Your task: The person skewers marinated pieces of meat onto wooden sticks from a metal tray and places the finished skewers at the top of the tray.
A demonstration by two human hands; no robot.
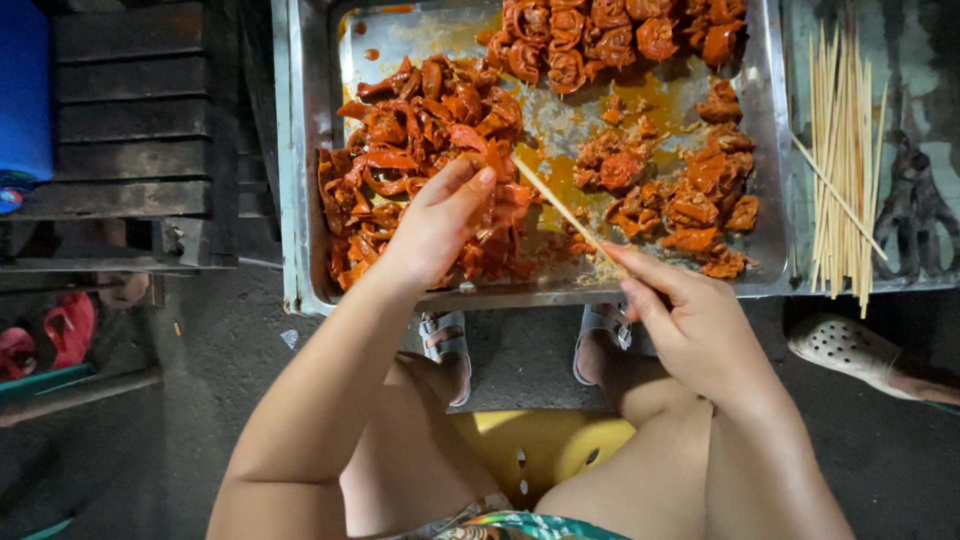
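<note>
The person sits on a yellow stool (pixel 540 440) facing a metal tray (pixel 300 200) that rests on the desk (pixel 900 60).

The left hand (pixel 440 220) hangs over the tray's near edge, left of its middle. Its fingers (pixel 470 185) are together, pinched on a piece of red marinated meat (pixel 505 200) at the edge of the big pile (pixel 400 150) that fills the tray's left half.

The right hand (pixel 690 320) is just off the near edge, toward the right corner. Its fingers are together on the lower end of a bamboo skewer (pixel 560 208). The skewer slants up and left across the tray, and its tip meets the meat in the left hand; whether it has gone through the piece is hard to tell, as the thumb covers that spot.

More meat lies in a loose heap (pixel 690 200) in the right half of the tray, and rolled pieces (pixel 590 35) lie along the far edge. Orange sauce pools on the bare metal between them.

A bundle of bare skewers (pixel 845 150) lies on the desk just right of the tray, with dark chicken feet (pixel 915 205) beside it.

Below the tray, the person's sandals (pixel 450 340) stand on the floor, and another foot in a pale clog (pixel 850 350) shows at the right.
</note>
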